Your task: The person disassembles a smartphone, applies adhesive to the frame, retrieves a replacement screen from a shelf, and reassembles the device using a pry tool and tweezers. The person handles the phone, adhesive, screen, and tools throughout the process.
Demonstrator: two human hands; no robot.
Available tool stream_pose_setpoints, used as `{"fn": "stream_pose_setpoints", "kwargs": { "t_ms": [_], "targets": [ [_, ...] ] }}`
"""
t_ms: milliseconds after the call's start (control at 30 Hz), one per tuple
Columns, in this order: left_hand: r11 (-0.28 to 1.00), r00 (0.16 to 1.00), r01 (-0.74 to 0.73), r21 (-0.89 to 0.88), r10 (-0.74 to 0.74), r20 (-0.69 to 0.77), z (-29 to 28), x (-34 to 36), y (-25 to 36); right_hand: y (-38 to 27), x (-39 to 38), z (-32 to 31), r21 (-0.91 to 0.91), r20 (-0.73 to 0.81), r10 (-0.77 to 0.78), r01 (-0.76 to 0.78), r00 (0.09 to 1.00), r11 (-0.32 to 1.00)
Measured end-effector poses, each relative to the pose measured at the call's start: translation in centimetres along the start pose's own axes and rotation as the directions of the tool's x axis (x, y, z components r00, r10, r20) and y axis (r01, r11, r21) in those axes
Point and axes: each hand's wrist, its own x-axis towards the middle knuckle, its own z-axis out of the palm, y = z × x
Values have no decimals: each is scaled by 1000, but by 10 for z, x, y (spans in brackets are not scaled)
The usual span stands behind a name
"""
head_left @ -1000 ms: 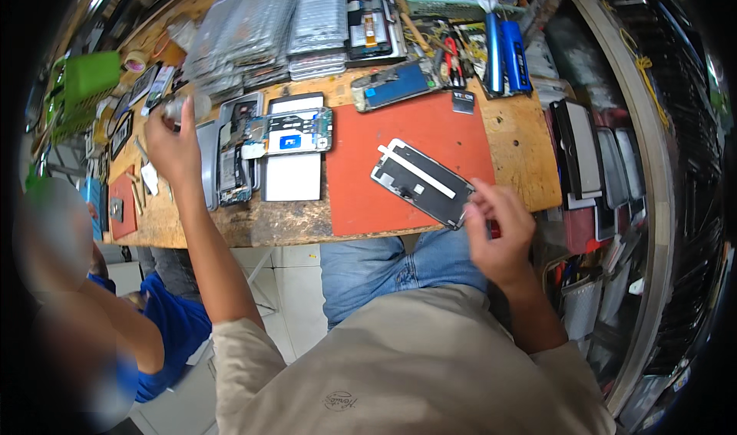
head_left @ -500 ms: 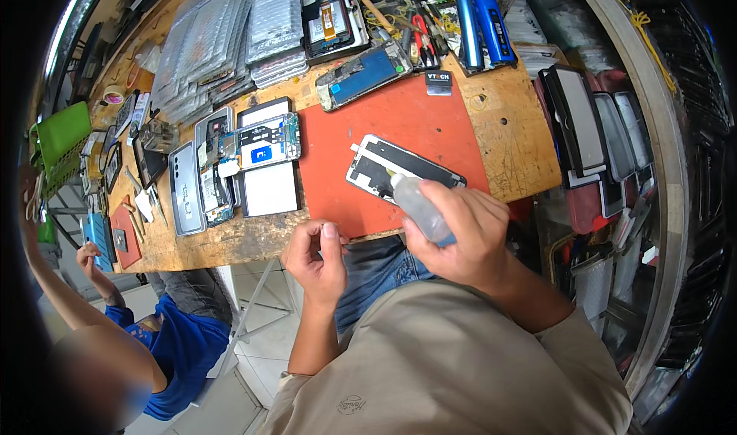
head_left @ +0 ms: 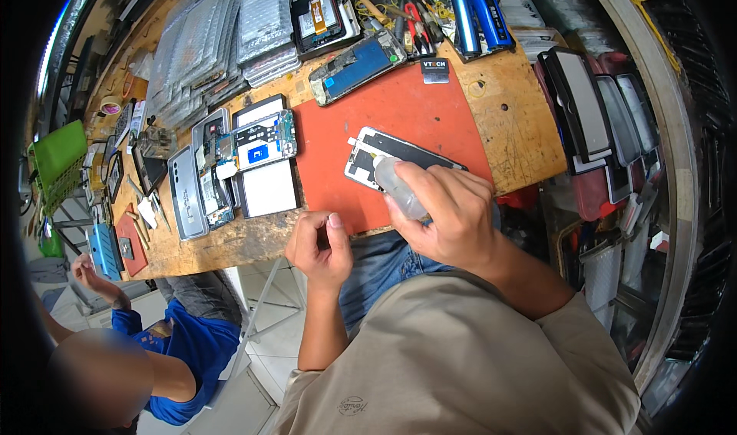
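Note:
My right hand [head_left: 453, 216] is wrapped round a small translucent squeeze bottle [head_left: 397, 186], tilted with its nozzle down over a phone screen assembly [head_left: 414, 156]. That part is white-edged with a black back and lies slantwise on a red mat [head_left: 330, 159]. The bottle covers some of its middle; whether the nozzle touches it I cannot tell. By the mat's near edge, my left hand [head_left: 321, 249] is loosely curled, thumb up, and nothing shows in its fingers.
Opened phones [head_left: 261, 140] lie left of the mat, below stacked bubble-wrapped packs [head_left: 196, 55]. Behind are a phone frame [head_left: 357, 67], pliers [head_left: 414, 24] and blue cylinders [head_left: 487, 13]. A co-worker in a blue shirt [head_left: 188, 350] sits at left; shelved cases [head_left: 580, 113] are at right.
The bottle in my right hand has shifted left along the screen assembly, its nozzle nearer the left end. My left hand stays curled in about the same place. The co-worker's raised arm has come down.

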Motion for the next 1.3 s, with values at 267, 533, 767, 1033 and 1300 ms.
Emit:
{"fn": "stream_pose_setpoints", "kwargs": {
  "t_ms": [267,533,767,1033,1300],
  "targets": [
    [999,999,-32,20,32,8,0,0,-1,-4,-8,2,65,-28,-50,52,998,997],
    [996,997,-76,53,76,10,0,1,1,-2,-8,2,125,-19,-20,22,1000,992],
    [994,997,-83,75,82,6,0,1,2,-4,-9,-1,207,33,71,-76,997,975],
    [991,994,-105,88,106,1,3,1,2,14,18,-14,409,169,356,-394,919,823],
    [982,990,-142,125,144,-3,3,2,4,21,35,-29,381,289,324,-418,901,825]
  ]
}}
